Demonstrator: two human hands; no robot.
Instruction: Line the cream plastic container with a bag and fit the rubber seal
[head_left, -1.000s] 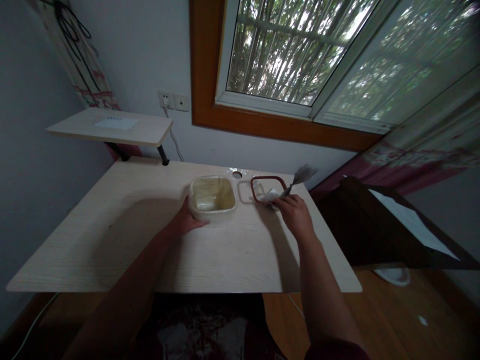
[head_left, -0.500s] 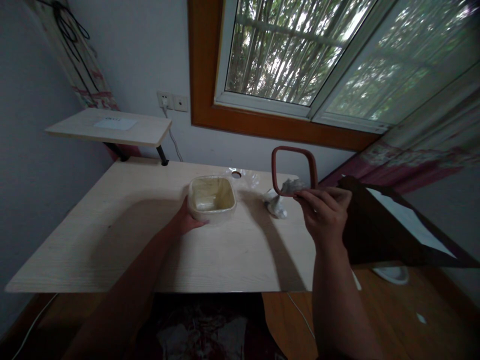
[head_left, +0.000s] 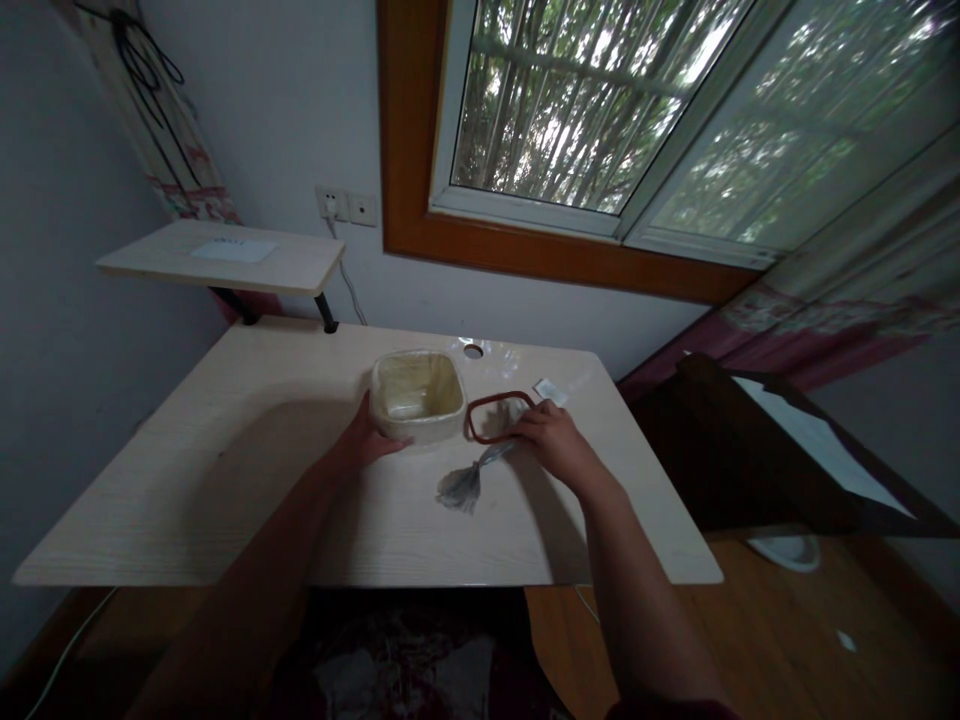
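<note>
A cream-coloured, square-mouthed bin (head_left: 427, 430) stands on the table, its open top facing me. My left hand (head_left: 367, 440) is closed around its left side, thumb along the front. Right of the bin, my right hand (head_left: 551, 440) grips a reddish-brown rectangular rim ring (head_left: 491, 398), held low over the tabletop. A crumpled grey plastic bag (head_left: 460, 487) trails from near my right fingers towards the front of the bin, and some of it shows inside the ring. Whether those fingers also pinch the bag is hidden.
The pale wooden table (head_left: 262, 500) has a raised shelf (head_left: 161, 262) with a paper at back left. A small white packet (head_left: 551, 391) lies beyond my right hand. Clear plastic film lies near the cable hole (head_left: 473, 351). A dark surface with white paper (head_left: 817, 440) stands at right.
My right hand has brought the ring down and left, from raised above the table to beside the bin. The grey bag has shifted left and nearer me. The left hand stays on the bin.
</note>
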